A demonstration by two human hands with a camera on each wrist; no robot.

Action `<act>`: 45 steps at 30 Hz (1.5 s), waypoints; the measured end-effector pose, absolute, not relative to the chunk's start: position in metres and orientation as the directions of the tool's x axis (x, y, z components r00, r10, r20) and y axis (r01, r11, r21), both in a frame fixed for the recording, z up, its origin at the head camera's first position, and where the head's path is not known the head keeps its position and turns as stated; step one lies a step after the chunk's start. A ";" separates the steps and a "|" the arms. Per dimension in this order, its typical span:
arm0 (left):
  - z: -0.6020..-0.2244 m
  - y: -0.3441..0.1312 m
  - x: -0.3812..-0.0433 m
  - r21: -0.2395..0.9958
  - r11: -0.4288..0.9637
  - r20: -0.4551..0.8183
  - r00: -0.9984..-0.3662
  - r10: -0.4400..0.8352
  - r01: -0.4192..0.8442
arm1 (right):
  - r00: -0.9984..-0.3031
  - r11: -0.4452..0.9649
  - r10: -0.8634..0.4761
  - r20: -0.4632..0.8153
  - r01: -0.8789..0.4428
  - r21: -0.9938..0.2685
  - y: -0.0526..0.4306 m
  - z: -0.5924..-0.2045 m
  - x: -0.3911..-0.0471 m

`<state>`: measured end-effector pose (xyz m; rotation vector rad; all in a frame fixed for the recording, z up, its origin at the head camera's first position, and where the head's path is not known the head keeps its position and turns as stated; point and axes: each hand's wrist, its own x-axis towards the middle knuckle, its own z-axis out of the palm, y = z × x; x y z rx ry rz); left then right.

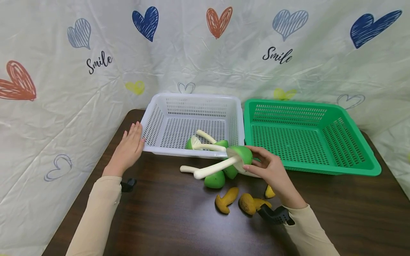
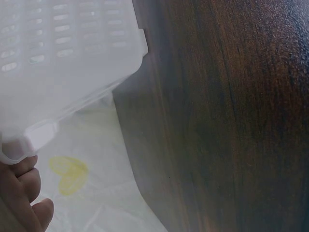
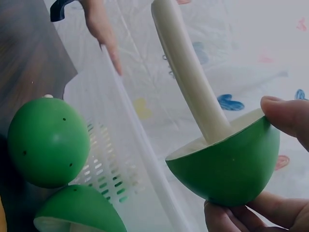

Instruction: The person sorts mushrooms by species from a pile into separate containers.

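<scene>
My right hand [image 1: 271, 174] pinches the cap of a green-capped toy mushroom [image 3: 224, 162] between thumb and fingers. Its thick white stem points left in the head view, above the table near the white basket's front rim. My left hand [image 1: 127, 149] rests with fairly straight fingers on the left rim of the white basket [image 1: 192, 153]. Inside that basket, near the front, lie two more green-capped mushrooms [image 1: 190, 143]. Below the held one, other green mushrooms [image 1: 214, 180] lie on the table, partly hidden by it.
A green basket [image 1: 362, 170] stands right beside the white one. Brown-yellow mushrooms [image 1: 226, 200] lie on the dark wooden table [image 1: 166, 220] in front of the baskets, close to my right wrist. A white cloth [image 1: 198, 42] printed with hearts hangs behind.
</scene>
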<state>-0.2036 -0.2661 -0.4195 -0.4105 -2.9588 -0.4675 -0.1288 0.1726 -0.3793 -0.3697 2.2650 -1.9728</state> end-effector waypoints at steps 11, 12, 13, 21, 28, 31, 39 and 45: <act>-0.420 -0.266 -0.204 0.292 0.913 0.157 -0.955 0.250 0.287 | -0.966 0.063 -0.228 0.124 -0.142 -0.988 0.158 -0.382 -0.146; -0.419 -0.266 -0.204 0.292 0.913 0.156 -0.956 0.250 0.286 | -0.968 0.065 -0.219 0.123 -0.141 -0.988 0.156 -0.382 -0.148; -0.420 -0.266 -0.204 0.293 0.912 0.156 -0.955 0.251 0.287 | -0.970 0.072 -0.209 0.124 -0.141 -0.987 0.154 -0.382 -0.150; -0.421 -0.266 -0.204 0.291 0.912 0.152 -0.955 0.253 0.288 | -0.978 0.021 -0.176 0.108 -0.113 -0.993 0.136 -0.384 -0.163; -0.421 -0.266 -0.204 0.285 0.915 0.155 -0.956 0.250 0.285 | -0.979 0.031 -0.170 0.110 -0.117 -0.993 0.123 -0.387 -0.174; -0.421 -0.266 -0.203 0.291 0.914 0.152 -0.956 0.249 0.284 | -0.980 0.031 -0.170 0.102 -0.109 -0.994 0.117 -0.387 -0.178; -0.420 -0.265 -0.203 0.287 0.914 0.150 -0.956 0.251 0.286 | -0.981 0.062 -0.157 0.116 -0.127 -0.990 0.105 -0.385 -0.186; -0.418 -0.265 -0.203 0.287 0.915 0.146 -0.957 0.251 0.283 | -0.986 0.146 -0.126 0.105 -0.123 -0.982 0.098 -0.386 -0.192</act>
